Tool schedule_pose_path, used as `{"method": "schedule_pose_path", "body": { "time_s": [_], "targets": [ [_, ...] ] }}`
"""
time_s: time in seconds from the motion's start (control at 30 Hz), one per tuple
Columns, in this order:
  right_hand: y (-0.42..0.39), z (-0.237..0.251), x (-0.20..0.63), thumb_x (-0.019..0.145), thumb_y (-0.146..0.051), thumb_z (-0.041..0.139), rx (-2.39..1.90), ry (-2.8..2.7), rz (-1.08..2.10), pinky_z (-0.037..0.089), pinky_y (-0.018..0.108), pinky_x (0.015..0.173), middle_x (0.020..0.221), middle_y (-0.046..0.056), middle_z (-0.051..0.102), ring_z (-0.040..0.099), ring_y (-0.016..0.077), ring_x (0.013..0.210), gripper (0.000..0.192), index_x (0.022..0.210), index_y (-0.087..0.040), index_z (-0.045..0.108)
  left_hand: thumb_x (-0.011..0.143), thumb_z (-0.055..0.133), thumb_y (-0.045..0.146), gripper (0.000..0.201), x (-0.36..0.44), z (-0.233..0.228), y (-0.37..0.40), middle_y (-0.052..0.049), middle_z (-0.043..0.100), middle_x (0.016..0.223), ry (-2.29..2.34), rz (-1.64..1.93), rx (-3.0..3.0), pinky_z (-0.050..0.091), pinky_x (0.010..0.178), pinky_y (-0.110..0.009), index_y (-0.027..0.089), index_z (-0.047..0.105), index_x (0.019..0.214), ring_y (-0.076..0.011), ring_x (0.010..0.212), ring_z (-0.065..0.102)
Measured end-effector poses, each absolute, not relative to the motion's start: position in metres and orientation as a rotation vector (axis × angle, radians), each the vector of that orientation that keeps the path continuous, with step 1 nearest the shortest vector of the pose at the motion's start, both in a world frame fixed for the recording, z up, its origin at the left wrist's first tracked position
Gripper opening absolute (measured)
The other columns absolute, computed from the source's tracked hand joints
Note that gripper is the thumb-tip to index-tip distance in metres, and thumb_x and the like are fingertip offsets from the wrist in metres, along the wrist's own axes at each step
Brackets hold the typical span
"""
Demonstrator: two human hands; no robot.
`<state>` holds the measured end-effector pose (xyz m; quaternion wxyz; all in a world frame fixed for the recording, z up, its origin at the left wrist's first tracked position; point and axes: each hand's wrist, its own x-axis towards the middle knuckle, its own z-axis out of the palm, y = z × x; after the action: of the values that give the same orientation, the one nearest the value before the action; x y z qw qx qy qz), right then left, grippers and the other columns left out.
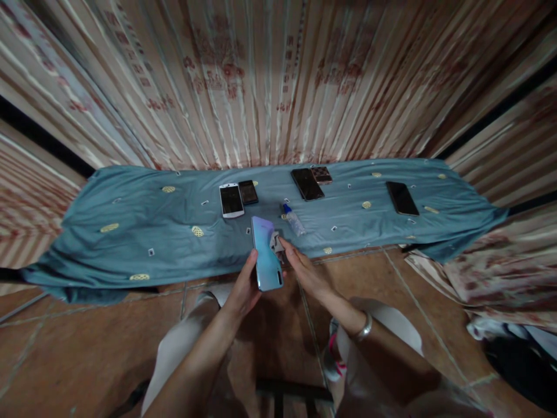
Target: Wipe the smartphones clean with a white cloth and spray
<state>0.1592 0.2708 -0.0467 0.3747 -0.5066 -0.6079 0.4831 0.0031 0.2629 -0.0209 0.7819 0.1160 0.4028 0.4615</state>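
Left hand (245, 290) fingers wrapped round glossy pale-blue smartphone (266, 253); right hand (304, 270) fingers pinch small grey cloth (277, 242) against it. Small clear spray bottle (294, 220), white-framed phone (231, 200) near on teal patterned cloth (130, 232).

Faded red characters printed on the pleated curtain (278, 81), too blurred to read, no other text

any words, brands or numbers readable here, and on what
None can be read.
Striped curtain: faded red printed characters, too blurred to read.
Pale blue phone held in the left hand: no lettering visible.
Small clear spray bottle on the teal cloth: label too small to read.
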Motion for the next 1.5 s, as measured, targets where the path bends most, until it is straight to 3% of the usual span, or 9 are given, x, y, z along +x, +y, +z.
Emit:
{"method": "schedule_pose_path", "body": {
  "time_s": [0.33, 0.43, 0.53, 0.73, 0.87, 0.97, 1.23, 1.33, 1.5],
  "targets": [
    [0.273, -0.048, 0.162, 0.097, -0.059, 0.032, -1.339, -1.543, 1.09, 0.033, 0.045, 0.116, 0.152, 0.006, 0.042, 0.042, 0.0222, 0.138, 0.063, 0.15, -0.025, 0.035, 0.076, 0.073, 0.042, 0.039, 0.013, -0.033, 0.255, -0.013, 0.077, 0.094, 0.863, 0.913, 0.478, 0.054, 0.091, -0.041, 0.011, 0.074, 0.1, -0.031, 0.102, 0.069],
    [0.274, -0.046, 0.16, 0.097, -0.059, 0.031, -1.352, -1.582, 1.027, 0.028, 0.045, 0.119, 0.156, 0.007, 0.034, 0.031, 0.0208, 0.144, 0.066, 0.151, -0.021, 0.031, 0.068, 0.081, 0.03, 0.039, 0.016, -0.034, 0.258, -0.009, 0.076, 0.107, 0.947, 0.993, 0.606, 0.048, 0.099, -0.037, 0.016, 0.074, 0.104, -0.0287, 0.113, 0.064],
    [0.272, -0.04, 0.157, 0.098, -0.058, 0.032, -1.297, -1.575, 1.006, 0.032, 0.043, 0.117, 0.152, 0.006, 0.042, 0.035, 0.02, 0.143, 0.062, 0.149, -0.024, 0.035, 0.059, 0.085, 0.014, 0.053, 0.017, -0.032, 0.263, -0.008, 0.073, 0.116, 1.0, 1.089, 0.65, 0.041, 0.107, -0.034, 0.014, 0.072, 0.11, -0.027, 0.124, 0.057],
    [0.27, -0.027, 0.155, 0.093, -0.05, 0.049, -1.151, -1.425, 1.161, 0.047, 0.035, 0.097, 0.11, 0.003, 0.07, 0.063, 0.0222, 0.107, 0.042, 0.122, -0.023, 0.062, 0.048, 0.086, 0.001, 0.073, 0.01, -0.039, 0.272, -0.011, 0.068, 0.125, 1.082, 1.183, 0.677, 0.035, 0.11, -0.03, 0.012, 0.068, 0.117, -0.0271, 0.133, 0.048],
    [0.273, -0.033, 0.158, 0.087, -0.053, 0.057, -1.18, -1.284, 1.224, 0.051, 0.03, 0.08, 0.083, 0.0, 0.069, 0.063, 0.018, 0.08, 0.034, 0.094, -0.022, 0.069, 0.048, 0.087, 0.004, 0.072, 0.004, -0.041, 0.273, -0.003, 0.066, 0.129, 1.125, 1.175, 0.794, 0.032, 0.112, -0.027, 0.023, 0.069, 0.114, -0.0221, 0.141, 0.036],
    [0.276, -0.037, 0.163, 0.082, -0.054, 0.064, -1.147, -1.145, 1.317, 0.051, 0.029, 0.074, 0.075, -0.002, 0.067, 0.06, 0.0161, 0.071, 0.032, 0.081, -0.022, 0.067, 0.042, 0.089, 0.003, 0.075, 0.001, -0.034, 0.272, -0.009, 0.066, 0.127, 1.13, 1.181, 0.839, 0.032, 0.112, -0.029, 0.018, 0.07, 0.113, -0.0271, 0.138, 0.041],
    [0.278, -0.031, 0.176, 0.066, -0.045, 0.081, -1.047, -0.729, 1.6, 0.053, 0.027, 0.063, 0.07, -0.002, 0.07, 0.064, 0.0144, 0.064, 0.031, 0.078, -0.02, 0.07, 0.081, 0.067, 0.045, 0.038, -0.009, -0.026, 0.272, -0.009, 0.076, 0.089, 0.851, 1.029, 0.413, 0.05, 0.091, -0.036, 0.013, 0.073, 0.099, -0.0273, 0.099, 0.069],
    [0.277, -0.029, 0.174, 0.062, -0.039, 0.085, -0.992, -0.621, 1.673, 0.053, 0.023, 0.058, 0.067, -0.003, 0.069, 0.063, 0.0115, 0.059, 0.028, 0.074, -0.019, 0.069, 0.087, 0.057, 0.048, 0.038, -0.007, -0.028, 0.265, -0.009, 0.076, 0.084, 0.779, 0.908, 0.215, 0.052, 0.091, -0.041, 0.014, 0.072, 0.094, -0.0287, 0.097, 0.07],
    [0.276, -0.03, 0.17, 0.059, -0.049, 0.084, -1.085, -0.737, 1.645, 0.049, 0.023, 0.042, 0.056, -0.003, 0.064, 0.057, 0.0116, 0.044, 0.038, 0.073, -0.018, 0.066, 0.093, 0.039, 0.056, 0.055, 0.004, -0.028, 0.253, -0.014, 0.075, 0.102, 0.605, 0.745, 0.102, 0.048, 0.095, -0.057, 0.013, 0.065, 0.116, -0.0324, 0.105, 0.067]
  ]
}}
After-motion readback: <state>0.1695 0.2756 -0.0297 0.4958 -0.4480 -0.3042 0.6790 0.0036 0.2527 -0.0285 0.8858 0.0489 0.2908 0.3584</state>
